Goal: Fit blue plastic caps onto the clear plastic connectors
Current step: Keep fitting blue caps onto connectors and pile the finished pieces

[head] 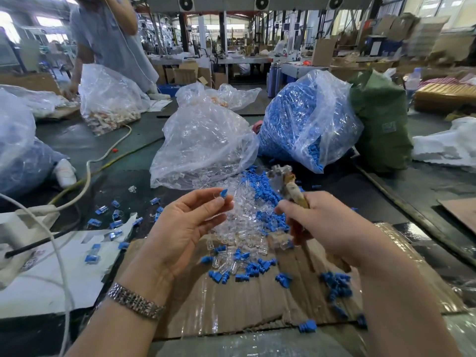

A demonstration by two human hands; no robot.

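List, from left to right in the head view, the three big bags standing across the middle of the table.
Bag of clear connectors → bag of blue caps → green sack.

Dark table under cardboard, bags.

I see two bare forearms reaching in from the lower edge, with no sleeves in view on either. The left hand has a metal link watch band round its wrist, silver-toned with small rectangular segments. The right hand wears nothing; neither hand shows gloves or rings.
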